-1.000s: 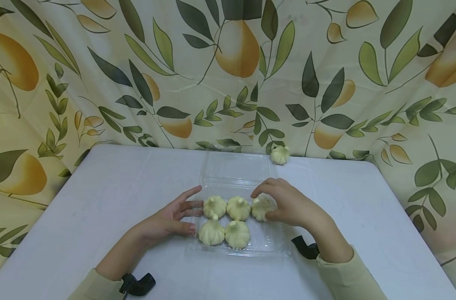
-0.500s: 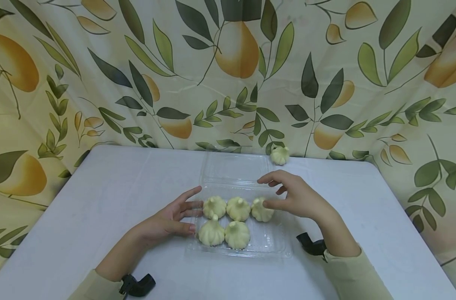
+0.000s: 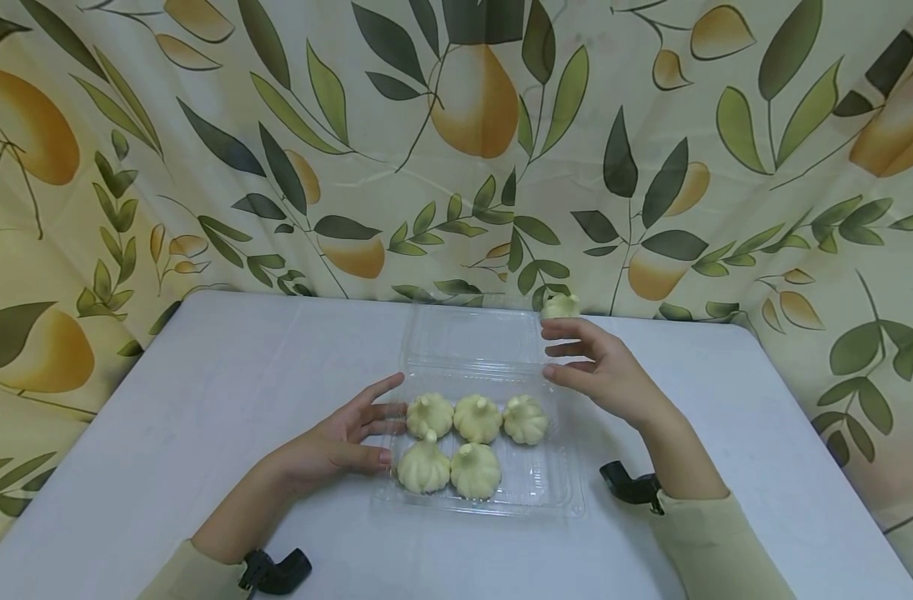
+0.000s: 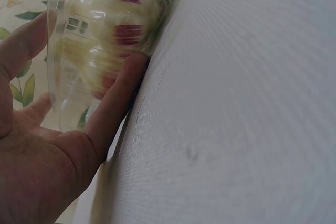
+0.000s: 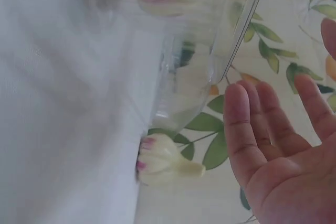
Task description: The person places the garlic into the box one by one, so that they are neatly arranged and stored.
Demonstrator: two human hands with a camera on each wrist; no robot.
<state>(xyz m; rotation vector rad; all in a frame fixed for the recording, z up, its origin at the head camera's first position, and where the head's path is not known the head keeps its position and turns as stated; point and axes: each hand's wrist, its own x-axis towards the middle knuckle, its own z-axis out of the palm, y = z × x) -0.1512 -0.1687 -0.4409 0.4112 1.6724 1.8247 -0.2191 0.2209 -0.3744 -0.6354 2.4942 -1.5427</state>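
A clear plastic clamshell container (image 3: 549, 479) lies on the table, its lid (image 3: 471, 333) folded back flat. Inside sit several pale garlic bulbs: three in the far row, with one garlic bulb (image 3: 526, 420) at its right end, and two in the near row. My left hand (image 3: 343, 437), fingers spread, rests against the container's left side; the left wrist view shows a finger along its wall. My right hand (image 3: 606, 367) holds nothing, its fingers loosely extended beside the lid's right edge. Just beyond its fingertips, another garlic bulb (image 3: 559, 307) stands by the table's back edge, partly hidden.
The table (image 3: 276, 358) has a white cover. Behind it hangs a cloth (image 3: 456, 192) printed with leaves and orange fruit. Black wrist cameras are on both wrists, the left camera (image 3: 276, 571) hanging low near the table.
My right hand has let go of the garlic bulb at the far row's right end and moved away from me, toward the bulb at the back. The left hand stays put.
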